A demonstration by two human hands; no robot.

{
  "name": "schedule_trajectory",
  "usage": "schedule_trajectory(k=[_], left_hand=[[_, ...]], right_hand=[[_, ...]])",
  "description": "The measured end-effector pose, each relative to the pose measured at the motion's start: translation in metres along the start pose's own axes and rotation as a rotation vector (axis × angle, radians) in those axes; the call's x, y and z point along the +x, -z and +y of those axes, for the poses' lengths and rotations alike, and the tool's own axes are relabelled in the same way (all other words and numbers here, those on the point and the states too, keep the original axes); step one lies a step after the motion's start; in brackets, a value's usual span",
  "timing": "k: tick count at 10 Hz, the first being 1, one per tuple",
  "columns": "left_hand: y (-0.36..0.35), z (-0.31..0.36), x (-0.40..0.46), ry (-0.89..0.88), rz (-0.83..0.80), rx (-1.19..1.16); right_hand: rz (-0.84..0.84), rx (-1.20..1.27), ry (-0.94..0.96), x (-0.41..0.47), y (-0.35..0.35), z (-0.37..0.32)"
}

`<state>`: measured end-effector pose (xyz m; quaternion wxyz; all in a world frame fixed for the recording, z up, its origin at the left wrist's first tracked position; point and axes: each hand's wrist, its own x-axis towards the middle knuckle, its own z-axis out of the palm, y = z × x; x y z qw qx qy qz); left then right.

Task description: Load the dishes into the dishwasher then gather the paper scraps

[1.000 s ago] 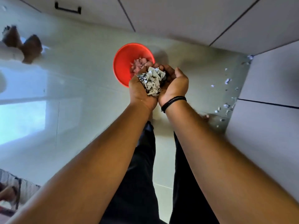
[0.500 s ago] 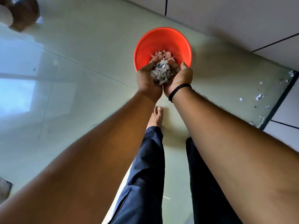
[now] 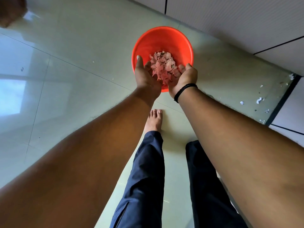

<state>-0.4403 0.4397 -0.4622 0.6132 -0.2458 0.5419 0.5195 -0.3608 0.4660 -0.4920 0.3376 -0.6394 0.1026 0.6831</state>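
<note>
An orange-red bucket [image 3: 164,38] stands on the pale floor below me, with a heap of paper scraps [image 3: 162,66] lying inside it. My left hand [image 3: 145,74] and my right hand [image 3: 185,76] hover side by side over the bucket's near rim, palms turned up and parted, fingers relaxed. Neither hand holds any paper now; the scraps show in the gap between them. A black band circles my right wrist.
More loose paper scraps [image 3: 259,100] lie on the floor at the right, along a dark strip by white cabinet fronts [image 3: 230,18]. My bare foot [image 3: 154,120] and dark trouser legs stand just behind the bucket. Someone else's feet [image 3: 9,12] show at the top left.
My cupped hands carried a clump of scraps over the bucket, then parted. The clump has dropped into the bucket and both hands are now empty.
</note>
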Motion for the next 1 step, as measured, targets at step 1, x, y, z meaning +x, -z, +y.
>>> schedule_trajectory(k=[1], left_hand=[[-0.0063,0.0014,-0.0149,-0.007,0.015,-0.039]], right_hand=[[-0.005,0.020,-0.001,-0.0111,0.0023,-0.0071]])
